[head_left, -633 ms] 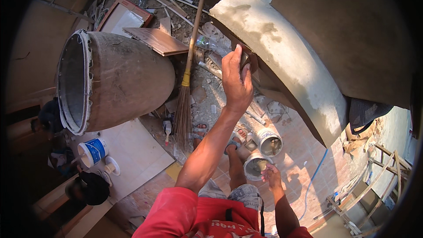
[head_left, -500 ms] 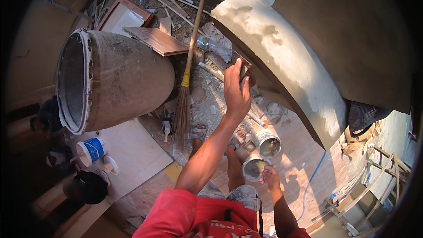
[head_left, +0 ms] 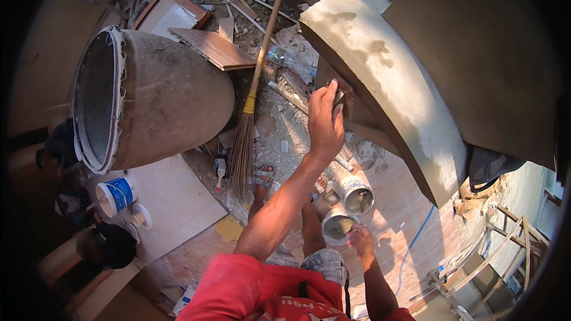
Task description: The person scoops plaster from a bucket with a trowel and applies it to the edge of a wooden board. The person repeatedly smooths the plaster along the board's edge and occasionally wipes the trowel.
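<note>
My left hand (head_left: 325,120) is raised at centre, fingers curled round a small flat dark tool (head_left: 346,100) against the shaded underside of a curved plastered ledge (head_left: 410,107); the tool's shape is partly hidden by my fingers. Lower right, my right hand (head_left: 360,239) grips a small pale tool (head_left: 346,224) over a mortar-smeared bucket (head_left: 330,230). Just above it lies a second dirty bucket (head_left: 357,196). Wet grey patches mark the ledge's sunlit face. My legs and sandalled feet show below my left arm.
A broom (head_left: 256,89) leans among rubble beside a large grey drum (head_left: 166,95) and broken boards (head_left: 214,47). A brush (head_left: 220,169), white pail (head_left: 116,196) and blue hose (head_left: 410,249) lie lower. People (head_left: 59,145) crouch at left. A wooden frame (head_left: 499,255) stands lower right.
My left hand has come down from higher on the ledge's edge, still holding the tool. The view has shifted slightly, and my right hand remains over the bucket.
</note>
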`<state>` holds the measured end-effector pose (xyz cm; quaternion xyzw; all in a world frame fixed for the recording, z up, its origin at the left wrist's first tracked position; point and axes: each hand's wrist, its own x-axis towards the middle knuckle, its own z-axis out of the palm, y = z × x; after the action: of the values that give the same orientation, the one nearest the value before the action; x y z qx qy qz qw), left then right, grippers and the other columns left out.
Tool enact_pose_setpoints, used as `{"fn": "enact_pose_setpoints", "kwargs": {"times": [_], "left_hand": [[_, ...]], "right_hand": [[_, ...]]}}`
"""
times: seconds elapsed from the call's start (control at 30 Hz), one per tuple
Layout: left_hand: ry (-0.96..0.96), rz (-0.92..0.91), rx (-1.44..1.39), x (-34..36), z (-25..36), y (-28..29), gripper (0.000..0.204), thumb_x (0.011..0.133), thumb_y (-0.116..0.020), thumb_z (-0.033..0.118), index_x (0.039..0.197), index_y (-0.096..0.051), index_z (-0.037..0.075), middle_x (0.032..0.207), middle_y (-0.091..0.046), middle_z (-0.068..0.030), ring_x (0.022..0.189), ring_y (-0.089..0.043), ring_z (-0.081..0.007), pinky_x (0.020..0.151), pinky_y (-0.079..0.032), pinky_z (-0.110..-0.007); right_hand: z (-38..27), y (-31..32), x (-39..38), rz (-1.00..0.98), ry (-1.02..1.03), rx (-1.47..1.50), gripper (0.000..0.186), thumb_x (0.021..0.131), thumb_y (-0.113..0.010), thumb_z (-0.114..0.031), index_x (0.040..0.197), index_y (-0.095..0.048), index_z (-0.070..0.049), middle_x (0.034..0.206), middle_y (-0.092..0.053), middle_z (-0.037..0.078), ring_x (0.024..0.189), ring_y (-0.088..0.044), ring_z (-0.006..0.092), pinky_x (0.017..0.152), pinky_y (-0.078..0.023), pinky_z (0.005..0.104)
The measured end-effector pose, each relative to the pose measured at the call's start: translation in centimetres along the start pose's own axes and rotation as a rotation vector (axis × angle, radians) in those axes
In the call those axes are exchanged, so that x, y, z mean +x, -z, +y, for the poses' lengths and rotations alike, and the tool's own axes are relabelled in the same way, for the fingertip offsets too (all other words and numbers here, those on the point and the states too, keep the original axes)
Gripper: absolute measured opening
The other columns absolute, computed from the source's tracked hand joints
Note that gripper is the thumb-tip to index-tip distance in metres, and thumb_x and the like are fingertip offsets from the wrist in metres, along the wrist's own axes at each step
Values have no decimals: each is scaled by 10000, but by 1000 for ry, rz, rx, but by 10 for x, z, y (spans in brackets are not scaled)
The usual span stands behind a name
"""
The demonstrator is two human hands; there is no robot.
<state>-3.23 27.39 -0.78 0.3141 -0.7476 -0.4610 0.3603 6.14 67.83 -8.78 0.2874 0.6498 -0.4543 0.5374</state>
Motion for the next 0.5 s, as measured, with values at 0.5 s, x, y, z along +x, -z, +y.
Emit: {"fn": "enact_pose_setpoints", "kwargs": {"times": [0.5], "left_hand": [[-100, 107, 10, 54, 3, 17, 569, 866, -562, -88, 1405, -432, 40, 1176, -497, -147, 1134, -515, -277, 977, -418, -352]], "right_hand": [[1, -6, 2, -38, 49, -21, 383, 897, -530, -87, 1264, -472, 5, 809, -642, 122, 545, -596, 164, 462, -483, 263]]}}
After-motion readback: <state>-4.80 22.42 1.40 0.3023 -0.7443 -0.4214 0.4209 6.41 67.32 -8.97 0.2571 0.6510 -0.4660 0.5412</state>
